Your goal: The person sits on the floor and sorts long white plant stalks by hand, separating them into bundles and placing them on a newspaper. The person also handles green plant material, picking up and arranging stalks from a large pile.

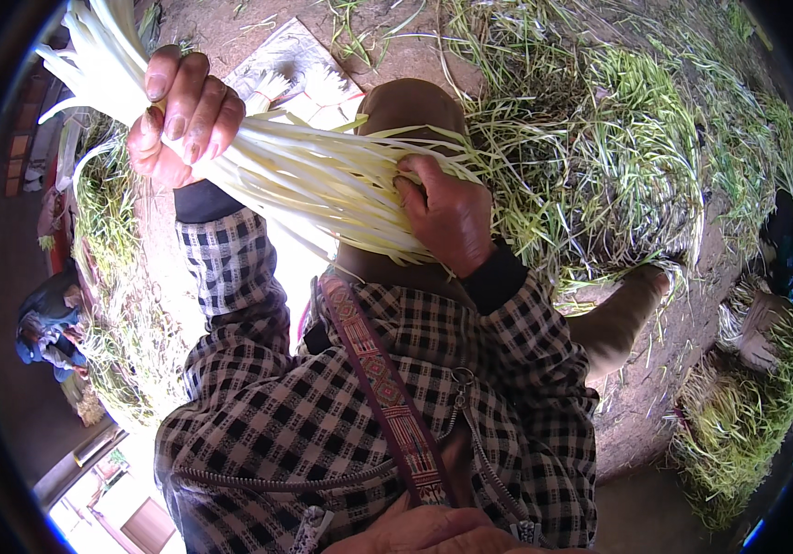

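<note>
My left hand is closed around a thick bunch of pale stalks, which look like blanched garlic chives. Their white stem ends fan out past my fist at the upper left. Toward the right the bunch turns yellowish and loose, over my knee. At that leafy end is my right hand, thumb and curled forefinger pinching some of the leaves. Its other fingers are largely hidden. Beyond the bunch, tied bundles of white stalks rest on a light sheet on the ground.
A wide heap of green and yellow leaves covers the ground at right. More leaves lie at left, near another person bending down. A further leafy pile sits at lower right. My foot touches the heap's edge.
</note>
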Demonstrator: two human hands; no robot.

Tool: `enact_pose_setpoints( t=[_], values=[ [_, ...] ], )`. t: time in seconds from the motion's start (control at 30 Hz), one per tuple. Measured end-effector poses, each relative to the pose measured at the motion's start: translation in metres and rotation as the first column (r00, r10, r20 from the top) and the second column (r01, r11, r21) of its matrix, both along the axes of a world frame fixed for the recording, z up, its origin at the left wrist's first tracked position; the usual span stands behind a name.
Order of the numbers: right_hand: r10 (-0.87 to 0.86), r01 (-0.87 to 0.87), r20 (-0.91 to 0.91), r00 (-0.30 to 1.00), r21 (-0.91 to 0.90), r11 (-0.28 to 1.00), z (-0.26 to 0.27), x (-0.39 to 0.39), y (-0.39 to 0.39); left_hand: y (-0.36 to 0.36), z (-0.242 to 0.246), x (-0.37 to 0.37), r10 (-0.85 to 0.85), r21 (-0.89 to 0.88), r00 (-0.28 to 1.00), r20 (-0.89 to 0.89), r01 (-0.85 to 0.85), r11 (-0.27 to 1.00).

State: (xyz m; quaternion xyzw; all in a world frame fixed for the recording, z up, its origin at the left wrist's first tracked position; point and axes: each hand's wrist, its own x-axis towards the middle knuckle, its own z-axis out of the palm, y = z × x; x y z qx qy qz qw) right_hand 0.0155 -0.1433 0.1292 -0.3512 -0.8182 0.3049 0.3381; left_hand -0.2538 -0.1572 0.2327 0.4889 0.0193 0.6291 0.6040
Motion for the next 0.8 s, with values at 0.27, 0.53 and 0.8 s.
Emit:
enact_pose_setpoints(
  t=[0.27, 0.53, 0.8],
  values=[
    [0.012, -0.006, -0.060, 0.998, 0.109, 0.994, -0.003, -0.004, -0.001, -0.003, 0.002, -0.001, -0.002, 0.001, 1.000, -0.013, 0.002, 1.000],
    [-0.198, -0.153, -0.429, 0.881, -0.657, 0.738, -0.008, 0.001, -0.006, -0.002, -0.003, -0.001, -0.005, 0.005, 1.000, -0.006, 0.005, 1.000],
    [-0.430, -0.127, -0.404, 0.807, -0.830, 0.543, -0.011, 0.021, 0.004, -0.002, -0.004, 0.000, -0.011, 0.010, 1.000, 0.001, 0.011, 1.000]
  ],
)
